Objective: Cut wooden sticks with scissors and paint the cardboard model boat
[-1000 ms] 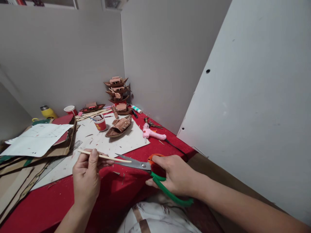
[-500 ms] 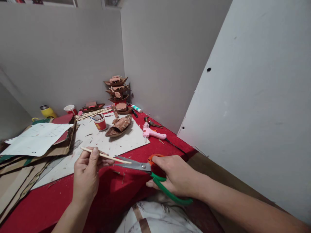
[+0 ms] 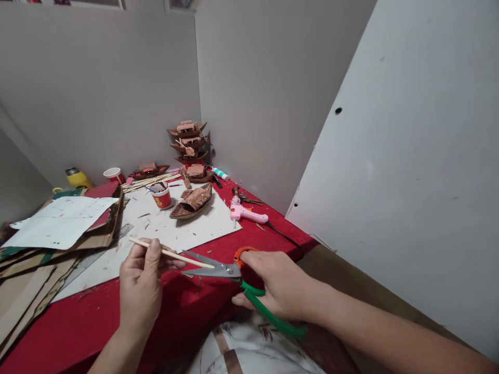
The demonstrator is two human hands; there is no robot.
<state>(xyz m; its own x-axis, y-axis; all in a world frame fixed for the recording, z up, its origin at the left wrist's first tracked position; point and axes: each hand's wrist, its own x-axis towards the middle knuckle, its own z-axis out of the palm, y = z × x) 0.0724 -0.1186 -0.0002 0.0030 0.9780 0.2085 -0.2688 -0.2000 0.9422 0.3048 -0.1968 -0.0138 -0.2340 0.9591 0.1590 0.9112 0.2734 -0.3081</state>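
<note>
Pinched between the thumb and fingers of my left hand is a thin pale wooden stick. Its right end lies between the parted blades of the scissors, which have one orange and one green handle. My right hand grips those handles. Beyond my hands, a brown model boat with an arched roof rests on a white board. A red paper cup with a brush in it stands to the boat's left.
A pink glue gun with a black cord lies on the red tablecloth. Several model boats are stacked in the corner. Cardboard and papers pile up at left, near a yellow bottle. Wooden sticks lie at the back.
The scissor blades have opened wider around the stick's end, and the stick's tip sits slightly nearer the pivot. The view has shifted a little.
</note>
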